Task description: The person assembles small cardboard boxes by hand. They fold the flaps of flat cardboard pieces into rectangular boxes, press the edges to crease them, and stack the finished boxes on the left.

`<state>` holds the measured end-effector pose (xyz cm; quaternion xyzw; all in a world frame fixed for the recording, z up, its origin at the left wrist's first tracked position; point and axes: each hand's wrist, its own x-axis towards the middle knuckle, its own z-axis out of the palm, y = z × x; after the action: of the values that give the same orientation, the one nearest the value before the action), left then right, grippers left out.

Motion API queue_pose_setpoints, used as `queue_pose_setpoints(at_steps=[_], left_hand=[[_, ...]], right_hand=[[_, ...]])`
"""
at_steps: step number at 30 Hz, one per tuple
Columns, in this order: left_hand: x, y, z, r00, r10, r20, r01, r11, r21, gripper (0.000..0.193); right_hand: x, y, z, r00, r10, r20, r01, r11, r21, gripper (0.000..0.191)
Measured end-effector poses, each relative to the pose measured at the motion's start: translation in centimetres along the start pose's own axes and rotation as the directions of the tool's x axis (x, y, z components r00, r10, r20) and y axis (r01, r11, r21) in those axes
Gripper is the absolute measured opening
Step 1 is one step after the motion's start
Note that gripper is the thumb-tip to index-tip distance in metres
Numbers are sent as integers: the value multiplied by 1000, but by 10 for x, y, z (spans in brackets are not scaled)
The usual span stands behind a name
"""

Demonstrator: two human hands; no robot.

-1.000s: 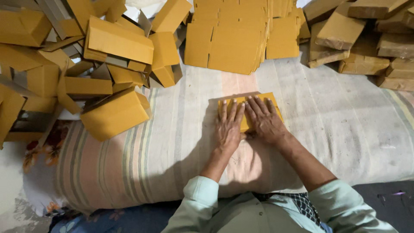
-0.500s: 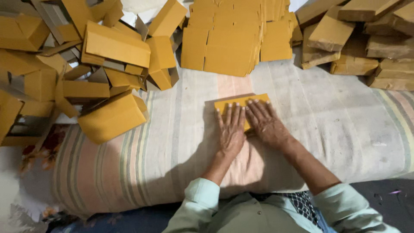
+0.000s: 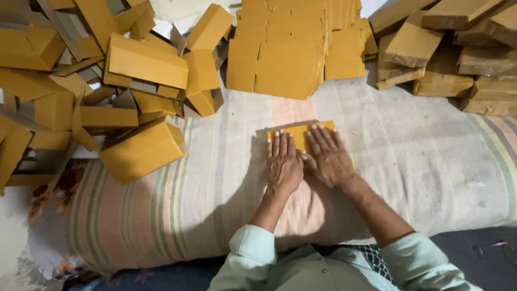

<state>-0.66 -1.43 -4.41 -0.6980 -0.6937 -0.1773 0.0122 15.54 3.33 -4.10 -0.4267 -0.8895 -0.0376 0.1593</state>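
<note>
We press both hands flat on a folded yellow cardboard blank (image 3: 301, 132) lying on the striped mattress (image 3: 215, 188), just below the stack of flat blanks (image 3: 285, 54). Our left hand (image 3: 284, 164) and right hand (image 3: 328, 159) lie side by side, fingers extended and slightly spread, gripping nothing. The blank's long axis runs left to right, poking out past our fingertips; both hands sit equally near.
</note>
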Motion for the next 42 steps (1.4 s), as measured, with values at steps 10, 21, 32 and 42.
queue_pose_setpoints(at_steps=[10, 21, 32, 42], left_hand=[[48, -10, 12, 989, -149, 20, 150, 976, -157, 54], [82, -22, 0, 959, -219, 181, 230, 972, -41, 47], [46, -21, -4, 967, -254, -31, 241, 945, -219, 45], [-33, -5, -19, 997, 55, -62, -67, 975, -212, 78]], right_hand=[[69, -7, -2, 990, -103, 100, 89, 986, 139, 55], [91, 24, -7, 983, -32, 183, 28, 999, 20, 37], [38, 45, 6, 935, 349, 69, -355, 906, 229, 47], [-24, 10, -35, 964, 256, 74, -267, 917, 295, 100]])
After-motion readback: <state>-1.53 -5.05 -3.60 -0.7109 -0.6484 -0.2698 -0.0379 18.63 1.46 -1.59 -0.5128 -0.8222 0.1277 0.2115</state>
